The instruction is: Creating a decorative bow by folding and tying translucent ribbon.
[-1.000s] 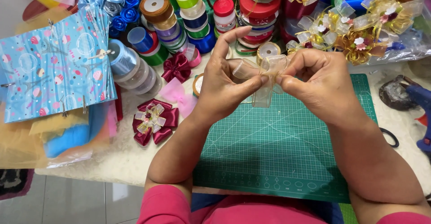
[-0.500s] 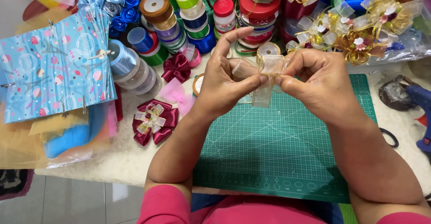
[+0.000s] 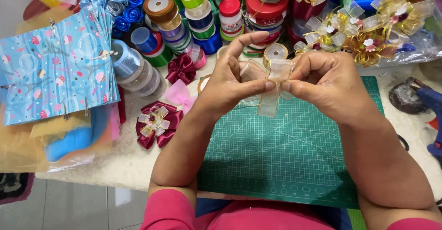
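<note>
Above the green mat (image 3: 285, 151), among ribbon spools (image 3: 184, 22) and a maroon bow (image 3: 156, 126), your left hand (image 3: 225, 85) and right hand (image 3: 329, 85) meet, each pinched tight on the sheer gold ribbon (image 3: 271, 89), which hangs between them just over the mat's far edge. To form the fold well, you likely need to hold the pinch firmly at the centre, keep the loops even, and let the tail hang straight. Your fingers hide the ribbon's middle, so any knot or wire there cannot be made out; the blue tool (image 3: 433, 119) at right is cut off by the frame.
</note>
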